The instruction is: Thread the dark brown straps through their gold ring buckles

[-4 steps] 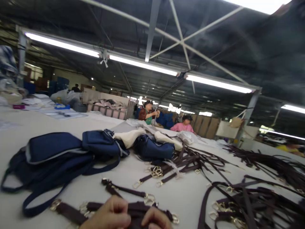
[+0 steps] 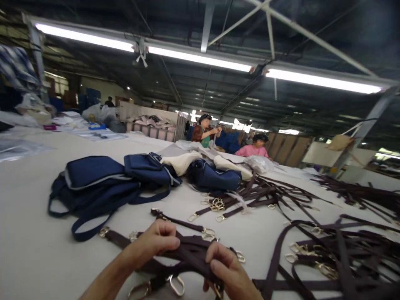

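Several dark brown straps with gold-coloured metal clips lie bunched in front of me. My left hand (image 2: 162,241) is closed with thumb against curled fingers, gripping a strap (image 2: 190,246) near the middle of the bunch. On the right side my right hand (image 2: 226,266) pinches the bunch too, its fingers bent round the strap edge. A gold clip (image 2: 177,286) hangs at the near side of the bunch, below my hands. Just beyond lies a short strap (image 2: 184,222) with a buckle at one end and a clip at the other.
Navy blue bags (image 2: 96,183) lie at the left and middle of the white table (image 2: 37,233). A heap of brown straps (image 2: 343,254) covers the right side, another pile (image 2: 259,193) the centre right. Two people, one in pink (image 2: 254,150), are beyond the table.
The view has tipped downward, so my hands, forearms and the straps show higher and more fully. Both hands stay on the bunch.
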Motion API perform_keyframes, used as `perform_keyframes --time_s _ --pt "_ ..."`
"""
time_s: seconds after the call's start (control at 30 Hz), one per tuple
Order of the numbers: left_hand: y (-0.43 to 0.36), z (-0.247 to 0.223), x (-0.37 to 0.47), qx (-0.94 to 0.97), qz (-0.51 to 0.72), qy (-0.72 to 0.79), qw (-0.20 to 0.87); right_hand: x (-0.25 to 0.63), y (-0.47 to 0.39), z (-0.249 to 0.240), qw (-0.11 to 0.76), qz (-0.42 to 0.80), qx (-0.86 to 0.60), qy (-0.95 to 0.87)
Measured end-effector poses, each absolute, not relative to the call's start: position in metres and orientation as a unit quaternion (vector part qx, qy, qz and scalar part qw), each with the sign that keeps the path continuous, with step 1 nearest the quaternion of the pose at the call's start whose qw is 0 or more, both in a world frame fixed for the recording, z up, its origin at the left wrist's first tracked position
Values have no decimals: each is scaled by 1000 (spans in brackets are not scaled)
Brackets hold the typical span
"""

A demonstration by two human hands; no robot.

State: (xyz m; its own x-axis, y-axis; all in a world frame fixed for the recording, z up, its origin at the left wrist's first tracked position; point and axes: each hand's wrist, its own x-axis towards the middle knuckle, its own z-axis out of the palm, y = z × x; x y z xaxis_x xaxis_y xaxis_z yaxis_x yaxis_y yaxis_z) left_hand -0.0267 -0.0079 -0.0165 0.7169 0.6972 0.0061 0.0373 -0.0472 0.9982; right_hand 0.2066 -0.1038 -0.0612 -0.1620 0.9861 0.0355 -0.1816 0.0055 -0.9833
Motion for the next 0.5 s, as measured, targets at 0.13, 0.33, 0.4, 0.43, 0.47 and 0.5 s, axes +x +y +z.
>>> perform_keyframes --time_s 0.13,0.33,0.4,0.43,0.47,0.5 --pt "5 -5 -33 670 265 302 624 196 -109 -52 478 619 -415 -465" --pt "0 -1 -32 670 290 300 614 191 -109 -58 465 686 -360 -428" --pt "1 0 -32 688 287 307 592 192 -108 -60 447 683 -383 -432" --pt "2 0 -32 697 282 310 581 192 -107 -61 438 675 -399 -440" --pt "3 1 -33 708 275 312 571 191 -106 -60 428 661 -421 -451" --pt "4 2 -34 719 267 312 560 190 -106 -58 411 643 -451 -463"
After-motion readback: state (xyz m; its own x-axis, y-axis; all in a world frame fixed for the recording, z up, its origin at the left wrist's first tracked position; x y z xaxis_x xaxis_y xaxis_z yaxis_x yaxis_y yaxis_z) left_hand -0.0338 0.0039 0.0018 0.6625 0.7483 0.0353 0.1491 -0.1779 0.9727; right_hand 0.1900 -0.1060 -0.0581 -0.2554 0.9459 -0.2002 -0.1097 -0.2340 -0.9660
